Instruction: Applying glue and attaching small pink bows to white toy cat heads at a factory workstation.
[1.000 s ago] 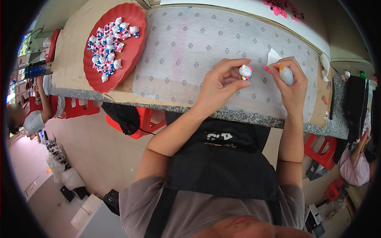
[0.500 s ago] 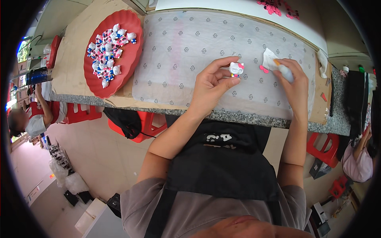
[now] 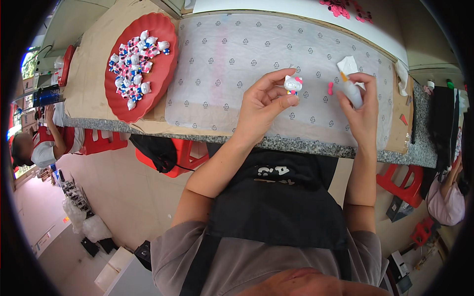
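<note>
My left hand (image 3: pixel 264 101) pinches a small cat figurine (image 3: pixel 293 85), white with pink and blue parts, between thumb and fingers. In my right hand (image 3: pixel 365 111) is a white squeeze bottle (image 3: pixel 352 93), its orange tip pointing up and away from me. A crumpled white tissue (image 3: pixel 348 64) lies just beyond the tip; part of it is behind my fingers. Between the figurine and the bottle, a small pink bow-shaped piece (image 3: pixel 330 88) rests on the printed white sheet (image 3: pixel 212 61).
A red scalloped plate (image 3: pixel 167 69) heaped with similar figurines stands at the left on brown cardboard (image 3: pixel 89 74). More pink pieces (image 3: pixel 338 8) sit on a white surface at the back right. Red stools (image 3: pixel 405 185) are below the table; other people sit at both sides.
My right hand has turned the bottle, so its tip is away from the tissue. The tissue has shifted right and farther back. The pink piece has turned. My left hand stays nearly in place.
</note>
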### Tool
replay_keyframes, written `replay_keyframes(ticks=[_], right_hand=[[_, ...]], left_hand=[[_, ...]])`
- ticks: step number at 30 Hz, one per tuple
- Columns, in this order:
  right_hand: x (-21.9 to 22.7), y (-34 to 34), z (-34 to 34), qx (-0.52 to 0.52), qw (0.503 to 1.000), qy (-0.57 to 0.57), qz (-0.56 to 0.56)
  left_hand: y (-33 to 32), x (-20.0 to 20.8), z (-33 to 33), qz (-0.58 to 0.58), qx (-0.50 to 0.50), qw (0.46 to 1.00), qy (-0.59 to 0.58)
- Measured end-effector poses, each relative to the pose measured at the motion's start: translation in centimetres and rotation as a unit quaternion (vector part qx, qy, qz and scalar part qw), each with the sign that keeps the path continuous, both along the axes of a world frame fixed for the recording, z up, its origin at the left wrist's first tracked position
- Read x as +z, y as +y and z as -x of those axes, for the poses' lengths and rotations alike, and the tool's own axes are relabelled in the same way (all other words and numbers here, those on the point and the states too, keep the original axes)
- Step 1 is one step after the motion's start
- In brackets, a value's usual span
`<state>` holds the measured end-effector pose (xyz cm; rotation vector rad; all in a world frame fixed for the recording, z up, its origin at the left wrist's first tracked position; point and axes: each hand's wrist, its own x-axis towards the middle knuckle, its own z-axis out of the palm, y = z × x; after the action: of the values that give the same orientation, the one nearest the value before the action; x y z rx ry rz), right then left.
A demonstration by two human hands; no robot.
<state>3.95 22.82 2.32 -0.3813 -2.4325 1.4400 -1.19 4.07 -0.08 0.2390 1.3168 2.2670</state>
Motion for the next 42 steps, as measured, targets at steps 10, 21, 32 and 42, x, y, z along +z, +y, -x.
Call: replay_keyframes(ticks=[10,21,32,42], right_hand=[[-0.4,-0.9,0.5,0.036,0.998,-0.023,0.051],[0.9,-3.2,0.1,0.103,0.947,0.000,0.306],[-0.8,-5.8,-0.8,0.132,0.957,0.040,0.254],[-1.1,-5.8,-1.7,0.065,0.982,0.056,0.166]], left_hand=[[0.0,0.1,0.1,-0.007,0.004,1.000,-0.014],[0.4,0.0,-0.3,0.017,-0.005,0.999,0.034],[0.4,-0.1,-0.3,0.019,0.040,0.998,0.040],[0.4,-0.2,-0.3,0.017,0.051,0.998,0.034]])
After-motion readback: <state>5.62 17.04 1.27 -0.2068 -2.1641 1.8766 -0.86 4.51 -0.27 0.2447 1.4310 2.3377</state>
